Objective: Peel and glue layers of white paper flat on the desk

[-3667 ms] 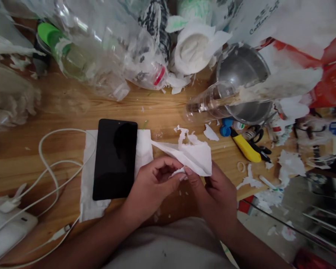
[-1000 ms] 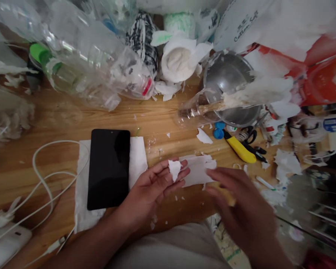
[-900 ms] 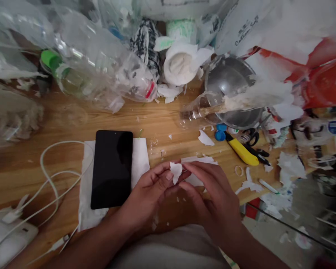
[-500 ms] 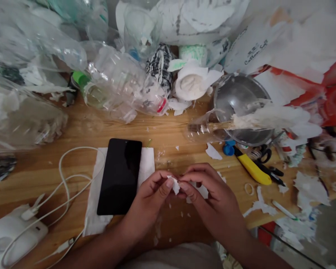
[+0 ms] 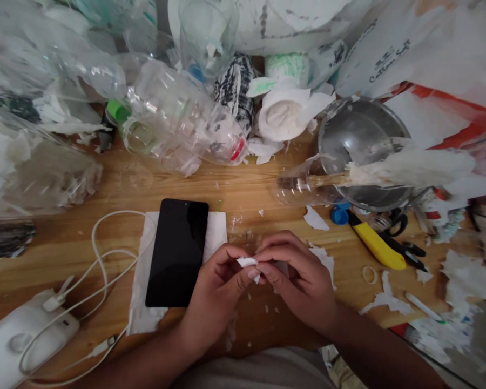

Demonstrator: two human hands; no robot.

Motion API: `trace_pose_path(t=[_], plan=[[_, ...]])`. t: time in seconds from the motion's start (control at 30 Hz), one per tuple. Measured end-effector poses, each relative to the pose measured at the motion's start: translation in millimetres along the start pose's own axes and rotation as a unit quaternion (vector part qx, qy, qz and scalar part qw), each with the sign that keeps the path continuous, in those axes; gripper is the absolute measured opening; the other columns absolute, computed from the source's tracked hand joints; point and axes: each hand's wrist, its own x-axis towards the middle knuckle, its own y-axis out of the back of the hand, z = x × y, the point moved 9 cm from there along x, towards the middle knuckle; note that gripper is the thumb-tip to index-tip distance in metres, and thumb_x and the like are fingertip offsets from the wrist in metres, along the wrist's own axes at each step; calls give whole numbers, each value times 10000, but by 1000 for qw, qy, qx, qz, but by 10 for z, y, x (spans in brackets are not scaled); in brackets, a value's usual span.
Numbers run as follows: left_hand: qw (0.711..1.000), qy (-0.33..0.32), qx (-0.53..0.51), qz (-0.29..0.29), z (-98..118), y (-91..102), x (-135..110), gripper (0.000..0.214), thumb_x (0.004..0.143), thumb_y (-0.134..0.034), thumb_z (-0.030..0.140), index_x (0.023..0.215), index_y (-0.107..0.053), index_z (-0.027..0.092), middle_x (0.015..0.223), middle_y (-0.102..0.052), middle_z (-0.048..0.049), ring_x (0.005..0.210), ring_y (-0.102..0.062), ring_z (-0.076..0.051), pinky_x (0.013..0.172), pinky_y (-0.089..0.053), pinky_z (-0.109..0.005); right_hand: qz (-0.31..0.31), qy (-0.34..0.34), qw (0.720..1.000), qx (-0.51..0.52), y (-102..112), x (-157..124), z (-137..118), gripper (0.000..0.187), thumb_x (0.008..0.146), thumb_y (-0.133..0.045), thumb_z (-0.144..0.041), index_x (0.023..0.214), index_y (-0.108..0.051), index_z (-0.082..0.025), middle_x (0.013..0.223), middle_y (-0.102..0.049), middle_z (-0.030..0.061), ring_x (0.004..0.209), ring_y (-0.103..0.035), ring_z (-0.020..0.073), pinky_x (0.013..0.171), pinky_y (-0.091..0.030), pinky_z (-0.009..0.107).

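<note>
My left hand (image 5: 216,289) and my right hand (image 5: 297,275) meet just above the near edge of the wooden table (image 5: 117,189). Both pinch one small scrap of white tissue (image 5: 247,262) between thumbs and fingertips. A larger torn piece of tissue (image 5: 322,258) lies on the table behind my right hand, mostly hidden by it. Left of my left hand a black phone (image 5: 178,251) lies face up on a white tissue sheet (image 5: 146,310).
White cable (image 5: 105,254) and white charger (image 5: 16,346) lie at the near left. Crushed clear bottles (image 5: 178,119), a tissue roll (image 5: 285,113) and a metal bowl (image 5: 360,129) crowd the back. Yellow cutter (image 5: 376,246), scissors (image 5: 400,237), blue cap (image 5: 340,215) and paper scraps (image 5: 389,302) sit right.
A second ago my right hand was off to the right and my left palm held the scrap open. My right hand came in; both hands now pinch the scrap. The view shifted slightly.
</note>
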Motion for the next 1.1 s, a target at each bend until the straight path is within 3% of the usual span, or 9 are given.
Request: trace_pose_path(t=[0.1, 0.23, 0.43, 0.57, 0.63, 0.8, 1.1], plan=[[999, -22, 15, 26, 41, 17, -25, 222, 727, -877, 194, 811, -671, 195, 708, -708, 55, 662, -647, -59, 639, -487, -126, -20, -42, 997, 60, -19, 20, 54, 136, 946, -642, -151, 1020, -679, -260, 1041, -615, 0, 944, -625, 97, 823, -514, 214], [997, -53, 44, 23, 95, 16, -32, 150, 798, -824, 239, 808, -679, 205, 715, -693, 52, 667, -639, -54, 654, -498, -123, -61, -92, 984, 139, -61, 63, 68, 72, 967, -625, -204, 936, -683, -236, 955, -618, 1, 862, -626, 99, 740, -507, 219], [989, -79, 111, -50, 234, -41, 16, 106, 813, -791, 153, 845, -729, 233, 835, -706, 28, 799, -664, -84, 748, -527, -160, -80, -91, 987, 106, 2, 94, 7, 87, 977, -601, -202, 908, -654, -210, 931, -615, 5, 875, -606, 105, 779, -476, 235], [986, -83, 116, -80, 294, -88, 35, 92, 818, -783, 150, 824, -751, 235, 800, -706, 19, 764, -668, -92, 719, -532, -166, -103, -80, 986, 101, -26, 65, 1, 111, 989, -567, -204, 893, -623, -209, 924, -603, 7, 870, -600, 117, 773, -478, 250], [987, -68, 127, -66, 282, -79, 44, 64, 815, -791, 180, 818, -759, 236, 802, -722, 5, 778, -679, -111, 720, -539, -178, -79, -80, 992, 65, 6, 56, 34, 100, 988, -560, -187, 919, -627, -216, 944, -602, 14, 899, -603, 127, 790, -485, 260], [988, -8, 153, -26, 192, -34, 33, 94, 898, -704, 299, 920, -776, 243, 875, -767, -26, 711, -675, -117, 675, -543, -192, 76, -70, 994, -41, 262, 21, 65, 272, 992, -524, -132, 1185, -645, -279, 1100, -634, 41, 1060, -596, 164, 898, -492, 306], [980, -7, 190, -55, 151, -73, 40, 213, 959, -604, 342, 865, -773, 252, 620, -619, 31, 594, -594, -103, 608, -468, -192, 4, -43, 999, 19, 69, 94, 14, 156, 897, -707, -171, 1031, -711, -251, 883, -615, -4, 763, -602, 107, 654, -506, 224]])
